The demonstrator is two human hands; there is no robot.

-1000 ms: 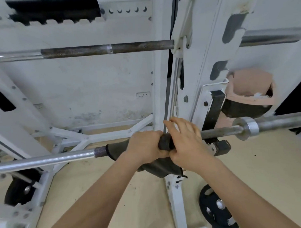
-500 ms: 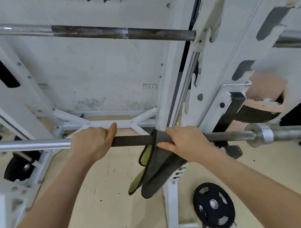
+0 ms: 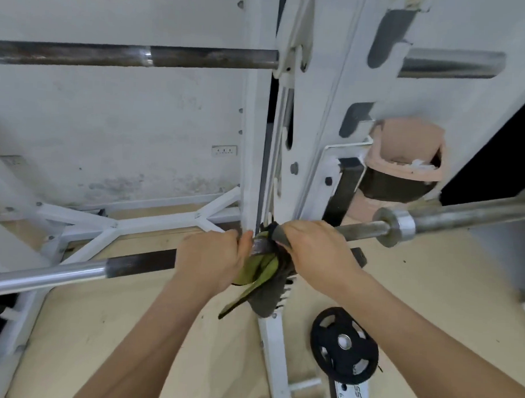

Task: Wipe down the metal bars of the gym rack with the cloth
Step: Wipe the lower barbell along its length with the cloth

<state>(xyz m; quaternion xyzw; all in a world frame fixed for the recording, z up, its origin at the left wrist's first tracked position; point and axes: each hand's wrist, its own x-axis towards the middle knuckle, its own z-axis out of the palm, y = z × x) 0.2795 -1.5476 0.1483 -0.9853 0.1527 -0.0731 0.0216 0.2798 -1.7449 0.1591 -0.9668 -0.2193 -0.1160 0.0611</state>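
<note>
A long steel barbell (image 3: 140, 261) runs across the white rack (image 3: 323, 117) at waist height, its middle dark and its left end shiny. A grey cloth with a green underside (image 3: 265, 291) is draped over the bar and hangs below it. My right hand (image 3: 316, 254) grips the cloth around the bar. My left hand (image 3: 214, 256) is closed on the bar right beside the cloth, touching its green edge. A second, rusty bar (image 3: 135, 56) rests higher up on the rack.
A white rack upright (image 3: 275, 348) stands directly behind the cloth. A black weight plate (image 3: 344, 346) hangs low on the right. The barbell's collar (image 3: 395, 227) and sleeve stick out to the right. White frame braces (image 3: 111, 229) cross the floor at the left.
My left hand has slid right along the bar until it meets the cloth and my right hand. The cloth has bunched up more tightly around the bar.
</note>
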